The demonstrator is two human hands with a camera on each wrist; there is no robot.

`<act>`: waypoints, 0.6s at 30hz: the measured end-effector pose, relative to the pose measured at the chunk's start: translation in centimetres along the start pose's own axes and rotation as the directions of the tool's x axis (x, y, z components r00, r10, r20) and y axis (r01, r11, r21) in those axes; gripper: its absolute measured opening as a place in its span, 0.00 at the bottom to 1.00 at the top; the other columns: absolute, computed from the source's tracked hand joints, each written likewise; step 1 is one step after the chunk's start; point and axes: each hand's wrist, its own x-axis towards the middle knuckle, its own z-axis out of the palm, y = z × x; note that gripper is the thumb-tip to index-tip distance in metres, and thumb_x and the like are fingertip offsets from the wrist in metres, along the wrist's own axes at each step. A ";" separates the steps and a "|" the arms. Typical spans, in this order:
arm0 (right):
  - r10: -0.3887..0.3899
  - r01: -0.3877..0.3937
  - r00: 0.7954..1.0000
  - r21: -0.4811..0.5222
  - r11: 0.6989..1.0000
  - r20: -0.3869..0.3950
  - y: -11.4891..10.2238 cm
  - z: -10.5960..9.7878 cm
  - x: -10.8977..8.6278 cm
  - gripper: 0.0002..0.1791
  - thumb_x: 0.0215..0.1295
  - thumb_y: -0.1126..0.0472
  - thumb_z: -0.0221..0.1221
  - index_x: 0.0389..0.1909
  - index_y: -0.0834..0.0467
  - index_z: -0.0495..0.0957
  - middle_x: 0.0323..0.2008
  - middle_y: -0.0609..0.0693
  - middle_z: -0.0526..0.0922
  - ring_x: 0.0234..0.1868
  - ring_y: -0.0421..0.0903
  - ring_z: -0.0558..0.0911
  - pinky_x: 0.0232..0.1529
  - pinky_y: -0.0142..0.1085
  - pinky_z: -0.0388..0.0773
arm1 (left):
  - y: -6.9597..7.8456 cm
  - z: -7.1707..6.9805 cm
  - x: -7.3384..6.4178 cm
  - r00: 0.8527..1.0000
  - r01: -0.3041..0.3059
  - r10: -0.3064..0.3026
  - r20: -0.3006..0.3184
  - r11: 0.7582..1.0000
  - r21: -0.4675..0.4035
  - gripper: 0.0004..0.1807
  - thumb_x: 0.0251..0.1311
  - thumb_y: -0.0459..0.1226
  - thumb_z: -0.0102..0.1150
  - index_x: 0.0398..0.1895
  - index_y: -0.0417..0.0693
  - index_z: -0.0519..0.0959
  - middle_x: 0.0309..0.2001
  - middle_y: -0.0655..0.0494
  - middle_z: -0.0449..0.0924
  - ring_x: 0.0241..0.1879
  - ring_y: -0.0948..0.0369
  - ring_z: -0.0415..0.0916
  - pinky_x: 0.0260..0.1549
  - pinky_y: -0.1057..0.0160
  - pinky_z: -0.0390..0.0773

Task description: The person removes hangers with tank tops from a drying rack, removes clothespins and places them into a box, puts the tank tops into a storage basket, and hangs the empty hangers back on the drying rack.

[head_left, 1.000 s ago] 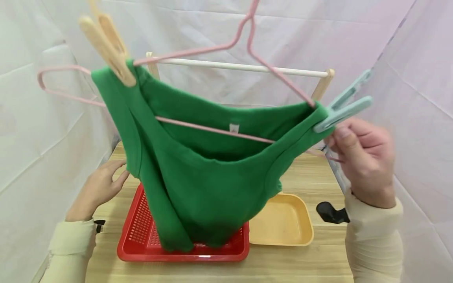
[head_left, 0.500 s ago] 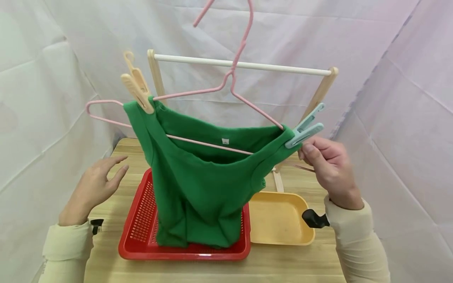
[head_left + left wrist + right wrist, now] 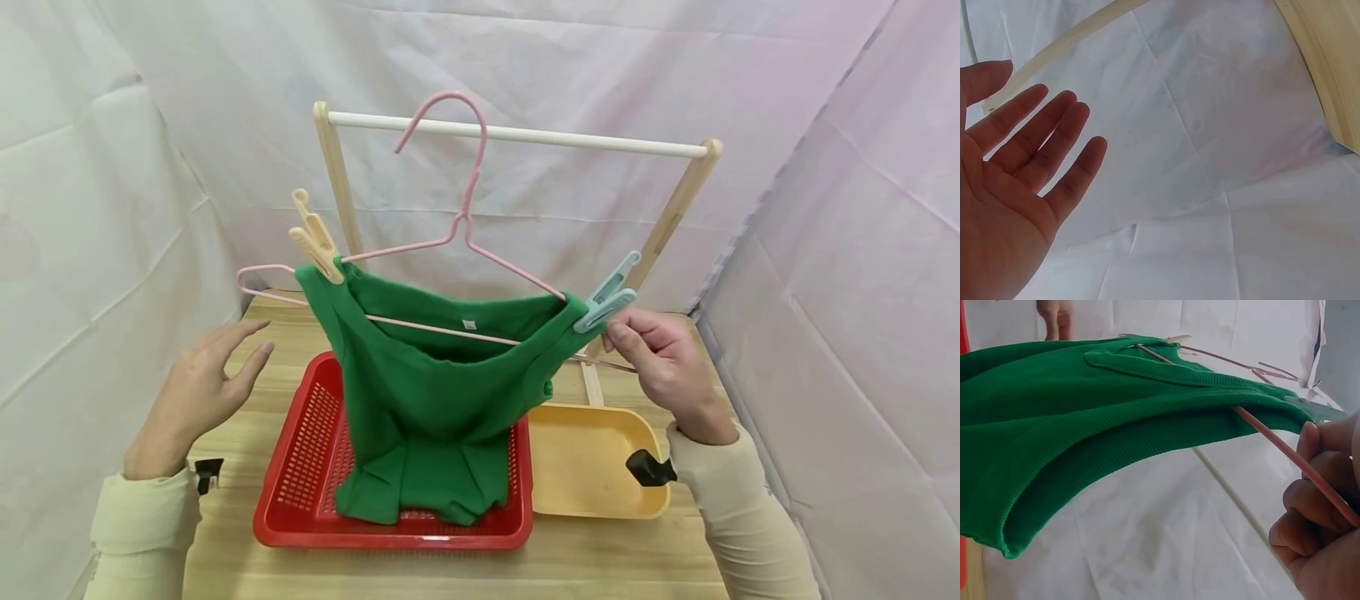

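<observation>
A green tank top (image 3: 442,400) hangs on a pink clothes hanger (image 3: 465,200), its lower part over the red basket (image 3: 281,508). A cream clothespin (image 3: 318,250) clips its left shoulder, a pale blue clothespin (image 3: 603,304) its right one. My right hand (image 3: 663,358) grips the hanger's right end beside the blue clothespin; in the right wrist view the pink bar (image 3: 1291,456) runs into the curled fingers. Apart from the garment, my left hand (image 3: 202,387) is raised at the left, with nothing in it; the left wrist view shows its fingers (image 3: 1063,140) spread loosely.
Behind the hanger stands a drying rack with a white rail (image 3: 562,137) and wooden posts (image 3: 675,208). To the right of the basket, a yellow tray (image 3: 592,467) lies on the wooden table (image 3: 600,558). White sheeting (image 3: 90,208) surrounds the table.
My right hand has moved left and away from me with the hanger and tank top, and the hanger's hook has come into full view. My left hand has drawn slightly away from the garment.
</observation>
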 end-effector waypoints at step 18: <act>0.054 -0.049 0.996 -0.058 0.997 0.071 3.9 -0.3 -1.8 0.13 0.76 0.67 0.49 0.29 0.64 0.75 0.19 0.49 0.65 0.17 0.40 0.60 0.17 0.32 0.58 | 1.5 -0.6 1.1 0.992 -0.072 0.066 -0.111 0.996 -0.050 0.26 0.60 0.37 0.66 0.62 0.43 0.77 0.53 0.43 0.82 0.55 0.55 0.76 0.62 0.79 0.60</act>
